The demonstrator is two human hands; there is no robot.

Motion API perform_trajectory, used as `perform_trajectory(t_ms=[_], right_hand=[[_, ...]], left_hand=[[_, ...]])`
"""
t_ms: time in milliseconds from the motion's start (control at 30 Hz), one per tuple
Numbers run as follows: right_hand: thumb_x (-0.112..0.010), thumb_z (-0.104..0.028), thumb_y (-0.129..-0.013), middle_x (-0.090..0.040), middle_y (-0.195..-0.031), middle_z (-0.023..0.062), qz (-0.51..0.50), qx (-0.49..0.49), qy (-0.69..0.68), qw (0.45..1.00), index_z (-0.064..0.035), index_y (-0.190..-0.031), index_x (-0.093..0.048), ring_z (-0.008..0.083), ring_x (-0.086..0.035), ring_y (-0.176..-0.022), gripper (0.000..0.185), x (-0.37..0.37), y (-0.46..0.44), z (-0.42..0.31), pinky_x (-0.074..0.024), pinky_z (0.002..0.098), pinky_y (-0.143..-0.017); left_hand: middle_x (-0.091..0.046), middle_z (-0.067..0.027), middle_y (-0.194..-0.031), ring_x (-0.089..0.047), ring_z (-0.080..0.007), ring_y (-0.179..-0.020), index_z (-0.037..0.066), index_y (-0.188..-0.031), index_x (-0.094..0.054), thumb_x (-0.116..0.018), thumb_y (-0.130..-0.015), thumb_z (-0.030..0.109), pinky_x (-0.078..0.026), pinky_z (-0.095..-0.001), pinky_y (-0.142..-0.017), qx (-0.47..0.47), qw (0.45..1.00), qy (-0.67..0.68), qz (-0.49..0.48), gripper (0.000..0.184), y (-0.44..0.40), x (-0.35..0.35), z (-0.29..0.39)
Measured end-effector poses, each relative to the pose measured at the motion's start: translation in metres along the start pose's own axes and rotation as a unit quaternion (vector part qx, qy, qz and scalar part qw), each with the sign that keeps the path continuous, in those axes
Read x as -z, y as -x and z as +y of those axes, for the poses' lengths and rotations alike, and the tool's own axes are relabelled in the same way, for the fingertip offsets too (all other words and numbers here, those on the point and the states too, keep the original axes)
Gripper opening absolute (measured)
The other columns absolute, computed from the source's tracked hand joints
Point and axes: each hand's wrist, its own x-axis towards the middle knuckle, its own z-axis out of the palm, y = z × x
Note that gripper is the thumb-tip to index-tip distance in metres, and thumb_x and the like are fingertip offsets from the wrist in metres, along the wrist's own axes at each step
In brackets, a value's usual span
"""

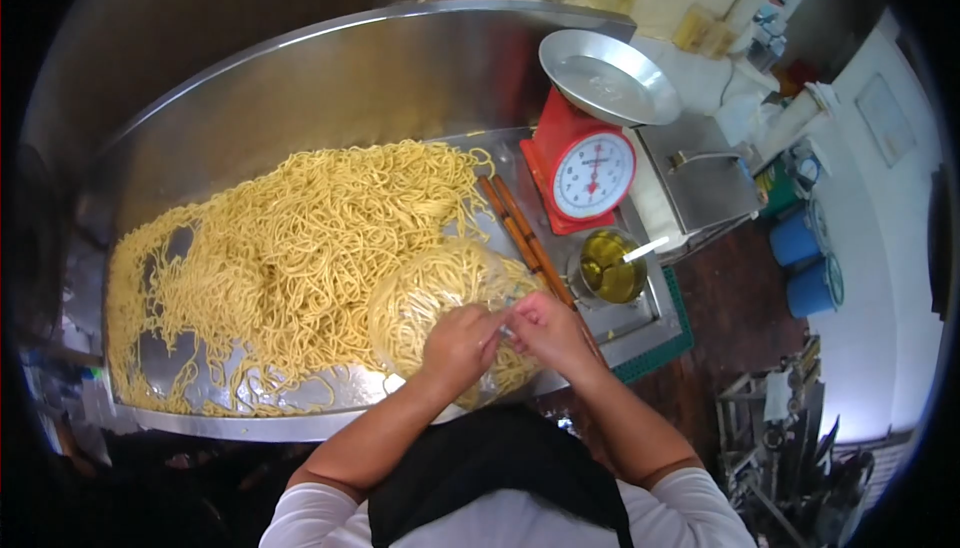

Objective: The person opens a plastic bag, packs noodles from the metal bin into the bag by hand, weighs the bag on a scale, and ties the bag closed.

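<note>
A clear plastic bag (425,293) bulging with yellow noodles lies at the front of a metal tray, right below me. My left hand (463,346) is closed on the bag's gathered neck, fingers bent. Close beside it, my right hand (547,329) pinches the same gathered plastic, its fingertips almost touching those of the left. Whether a tie or band sits between the fingertips is too small to make out. Left of the bag spreads a large heap of loose yellow noodles (330,218), reaching right up to the plastic.
A red dial scale (592,173) with a round metal pan (608,76) stands at the back right. Nearer lie brown wooden sticks (525,233) and a bowl of yellowish oil (610,268) holding a white-handled utensil. The metal tray's raised back wall (400,68) curves behind the noodles.
</note>
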Motion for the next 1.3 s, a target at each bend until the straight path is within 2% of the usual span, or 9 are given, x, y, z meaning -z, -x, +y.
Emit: perform_trajectory(t_ms=[200, 400, 600, 700, 900, 1033, 1133, 1233, 1300], right_hand=[[-0.06, -0.015, -0.093, -0.064, -0.079, 0.0014, -0.122, -0.053, -0.035, 0.991, -0.0026, -0.101, -0.065, 0.0085, -0.061, -0.073, 0.016, 0.009, 0.007, -0.011, -0.0487, 0.023, -0.063], [-0.06, -0.017, -0.09, -0.066, -0.081, 0.0058, -0.135, 0.209, 0.301, 0.92, -0.0011, -0.096, -0.066, 0.0131, -0.062, -0.074, 0.018, 0.016, 0.013, -0.027, -0.0495, 0.0294, -0.067], [-0.061, -0.016, -0.089, -0.063, -0.077, 0.0065, -0.282, 0.076, 0.191, 0.937, -0.0011, -0.096, -0.061, 0.0142, -0.059, -0.07, 0.017, 0.022, -0.013, -0.021, -0.0487, 0.0311, -0.065], [-0.06, -0.016, -0.09, -0.06, -0.075, 0.0054, -0.261, -0.018, 0.083, 0.961, -0.0011, -0.098, -0.056, 0.0134, -0.058, -0.069, 0.018, 0.018, -0.014, -0.014, -0.0483, 0.0315, -0.063], [-0.063, -0.02, -0.09, -0.059, -0.074, 0.0057, -0.178, 0.161, 0.233, 0.942, -0.0043, -0.095, -0.056, 0.0141, -0.058, -0.064, 0.018, 0.015, -0.016, -0.018, -0.0474, 0.03, -0.06], [-0.066, -0.033, -0.087, -0.063, -0.069, 0.0143, -0.097, 0.153, 0.295, 0.938, -0.0043, -0.088, -0.057, 0.033, -0.062, -0.064, 0.03, 0.031, -0.024, -0.017, -0.0469, 0.0413, -0.057], [-0.068, -0.031, -0.086, -0.062, -0.074, 0.0129, -0.112, 0.122, 0.296, 0.941, -0.0053, -0.086, -0.06, 0.032, -0.062, -0.068, 0.027, 0.03, -0.021, -0.022, -0.0473, 0.0417, -0.059], [-0.074, -0.026, -0.079, -0.06, -0.08, 0.0079, -0.074, 0.345, 0.362, 0.863, -0.0075, -0.083, -0.064, 0.0267, -0.06, -0.075, 0.022, 0.027, -0.016, -0.029, -0.0471, 0.039, -0.065], [-0.075, -0.025, -0.074, -0.06, -0.085, 0.0077, -0.087, 0.376, 0.419, 0.822, -0.0091, -0.082, -0.065, 0.028, -0.059, -0.083, 0.02, 0.02, -0.015, -0.031, -0.0459, 0.0412, -0.071]], left_hand=[[-0.061, -0.0091, -0.081, -0.061, -0.028, -0.076, 0.007, -0.088, -0.067, -0.073, -0.069, 0.005, -0.049, -0.0374, -0.067, 0.013, 0.999, -0.017, 0.032, 0.02, 0.0, 0.012, 0.01], [-0.064, -0.0125, -0.076, -0.064, -0.0294, -0.072, 0.005, -0.081, -0.069, -0.075, -0.076, 0.019, -0.051, -0.0378, -0.064, 0.239, 0.96, 0.042, -0.142, 0.016, 0.006, 0.031, 0.021], [-0.065, -0.0115, -0.074, -0.065, -0.0252, -0.065, 0.005, -0.083, -0.07, -0.072, -0.08, 0.022, -0.051, -0.0353, -0.06, 0.277, 0.952, 0.068, -0.115, 0.017, 0.01, 0.027, 0.023], [-0.065, -0.0098, -0.07, -0.065, -0.023, -0.063, 0.004, -0.082, -0.068, -0.072, -0.079, 0.02, -0.051, -0.0344, -0.059, 0.336, 0.928, 0.109, -0.116, 0.017, 0.008, 0.024, 0.019], [-0.063, -0.0164, -0.07, -0.063, -0.035, -0.066, 0.004, -0.081, -0.06, -0.064, -0.079, 0.017, -0.05, -0.0431, -0.059, 0.263, 0.959, -0.02, -0.108, 0.014, -0.003, 0.022, 0.028], [-0.061, -0.0185, -0.074, -0.061, -0.0397, -0.07, 0.005, -0.082, -0.059, -0.061, -0.078, 0.017, -0.049, -0.0465, -0.061, 0.276, 0.95, -0.09, -0.118, 0.012, -0.004, 0.028, 0.02], [-0.061, -0.0143, -0.071, -0.062, -0.0317, -0.065, 0.004, -0.083, -0.057, -0.061, -0.083, 0.017, -0.049, -0.0414, -0.058, 0.264, 0.953, -0.099, -0.111, 0.013, 0.0, 0.026, 0.02], [-0.061, -0.0119, -0.068, -0.062, -0.0262, -0.063, 0.004, -0.083, -0.057, -0.06, -0.088, 0.019, -0.047, -0.0382, -0.056, 0.335, 0.936, 0.093, -0.054, 0.016, 0.01, 0.047, 0.015], [-0.06, -0.007, -0.067, -0.06, -0.0192, -0.061, 0.004, -0.084, -0.058, -0.061, -0.09, 0.02, -0.044, -0.0333, -0.054, 0.421, 0.891, 0.166, 0.021, 0.017, 0.041, 0.066, -0.001]])
